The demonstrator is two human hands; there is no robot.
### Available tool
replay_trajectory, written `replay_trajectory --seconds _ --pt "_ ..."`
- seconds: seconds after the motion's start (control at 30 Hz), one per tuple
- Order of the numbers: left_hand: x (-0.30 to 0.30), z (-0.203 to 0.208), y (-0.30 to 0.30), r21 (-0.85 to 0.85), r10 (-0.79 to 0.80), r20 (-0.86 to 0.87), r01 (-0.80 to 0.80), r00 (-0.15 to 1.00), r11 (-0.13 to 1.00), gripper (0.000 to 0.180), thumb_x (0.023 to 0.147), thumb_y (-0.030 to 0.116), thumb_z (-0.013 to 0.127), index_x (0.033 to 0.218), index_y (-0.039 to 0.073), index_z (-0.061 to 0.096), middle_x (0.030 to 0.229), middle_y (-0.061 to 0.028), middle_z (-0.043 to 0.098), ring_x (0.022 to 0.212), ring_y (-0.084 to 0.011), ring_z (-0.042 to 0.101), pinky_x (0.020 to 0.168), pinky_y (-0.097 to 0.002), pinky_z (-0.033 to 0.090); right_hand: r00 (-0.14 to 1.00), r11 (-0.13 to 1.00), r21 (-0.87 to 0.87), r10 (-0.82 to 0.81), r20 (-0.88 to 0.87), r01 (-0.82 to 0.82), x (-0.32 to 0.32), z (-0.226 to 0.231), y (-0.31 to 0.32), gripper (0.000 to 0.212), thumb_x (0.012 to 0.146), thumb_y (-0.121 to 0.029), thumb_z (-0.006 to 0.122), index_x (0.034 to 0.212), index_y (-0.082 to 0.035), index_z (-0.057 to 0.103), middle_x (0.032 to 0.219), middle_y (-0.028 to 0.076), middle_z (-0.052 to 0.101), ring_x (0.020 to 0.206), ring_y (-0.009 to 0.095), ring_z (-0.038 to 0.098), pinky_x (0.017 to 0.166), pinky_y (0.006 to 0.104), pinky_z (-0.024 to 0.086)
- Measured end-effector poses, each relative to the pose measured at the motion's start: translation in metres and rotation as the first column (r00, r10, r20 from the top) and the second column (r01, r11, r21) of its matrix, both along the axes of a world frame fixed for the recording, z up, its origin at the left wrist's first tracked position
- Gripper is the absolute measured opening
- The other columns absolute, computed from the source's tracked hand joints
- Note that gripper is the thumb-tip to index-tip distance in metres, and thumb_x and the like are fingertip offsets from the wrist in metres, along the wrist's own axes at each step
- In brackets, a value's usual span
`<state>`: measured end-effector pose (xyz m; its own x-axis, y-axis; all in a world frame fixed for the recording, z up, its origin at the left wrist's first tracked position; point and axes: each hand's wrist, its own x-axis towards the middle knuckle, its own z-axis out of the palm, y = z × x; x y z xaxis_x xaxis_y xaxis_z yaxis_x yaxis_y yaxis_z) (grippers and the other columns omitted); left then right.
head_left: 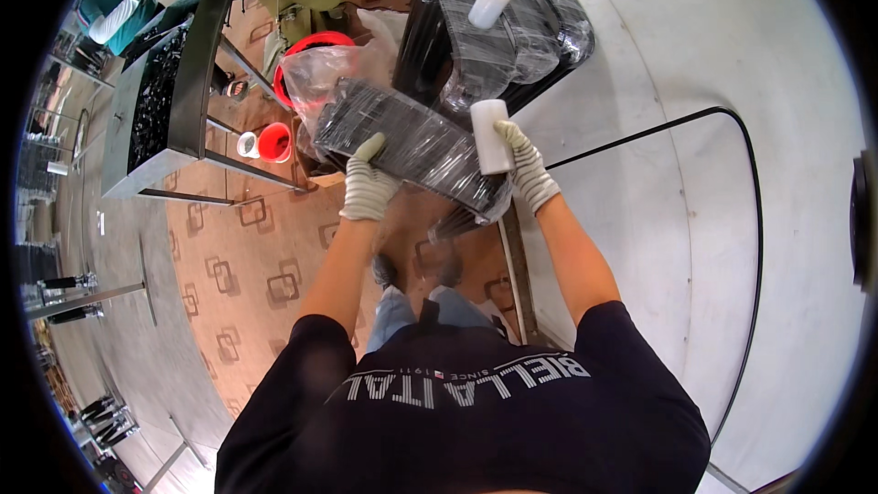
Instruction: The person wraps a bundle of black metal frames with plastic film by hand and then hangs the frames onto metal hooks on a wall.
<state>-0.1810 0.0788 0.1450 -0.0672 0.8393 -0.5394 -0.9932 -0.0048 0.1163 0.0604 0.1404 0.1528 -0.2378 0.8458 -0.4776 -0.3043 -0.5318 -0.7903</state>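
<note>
A long bundle of black parts, wrapped in clear film, lies tilted in front of me. My left hand, in a striped knit glove, grips its near side with the thumb on top and the other fingers hidden beneath. Closed round a white roll of stretch film is my right hand, gloved the same way. That roll stands against the bundle's right end. Loose film hangs at the bundle's lower right corner.
Several film-wrapped black bundles stand ahead, a second film roll on top. At left are a metal table with black parts, a red bucket and a clear plastic bag. A black cable runs along the right. A person is far left.
</note>
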Motion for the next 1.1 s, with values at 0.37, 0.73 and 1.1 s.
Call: replay_trajectory --seconds 0.37,0.73,1.1 --pt "0.045 -0.011 0.084 0.012 0.003 -0.074 -0.003 0.997 1.0 0.021 0.079 0.002 0.058 0.1 0.001 0.054 0.099 -0.0127 0.06 0.09 -0.03 0.057 0.086 -0.0476 0.046 0.987 0.983 0.098 -0.16 0.028 0.156 0.017 -0.001 0.074 0.051 0.07 -0.043 0.07 0.102 -0.006 0.056 0.081 0.006 0.061 0.07 0.016 0.06 0.064 0.0283 0.05" --pt "0.104 -0.008 0.033 0.202 -0.186 -0.133 0.21 0.974 0.956 0.062 0.079 0.039 0.063 0.124 0.004 0.041 0.127 -0.0107 0.043 0.114 -0.0297 0.043 0.099 -0.0437 0.035 0.922 0.924 0.184 -0.281 -0.264 0.335 -0.006 0.052 0.025 0.057 0.077 -0.045 0.061 0.107 0.002 0.052 0.087 0.013 0.062 0.074 0.018 0.059 0.065 0.0299 0.049" --pt "-0.006 -0.036 -0.164 -0.233 -0.533 -0.682 0.542 0.501 0.807 0.036 0.089 0.018 0.049 0.121 0.001 0.049 0.118 -0.0125 0.054 0.107 -0.023 0.053 0.091 -0.0332 0.042 0.892 0.924 0.36 0.053 -0.449 0.126 0.041 0.099 -0.033 0.062 0.078 -0.048 0.056 0.099 0.01 0.053 0.095 0.026 0.061 0.091 0.033 0.061 0.085 0.0406 0.049"
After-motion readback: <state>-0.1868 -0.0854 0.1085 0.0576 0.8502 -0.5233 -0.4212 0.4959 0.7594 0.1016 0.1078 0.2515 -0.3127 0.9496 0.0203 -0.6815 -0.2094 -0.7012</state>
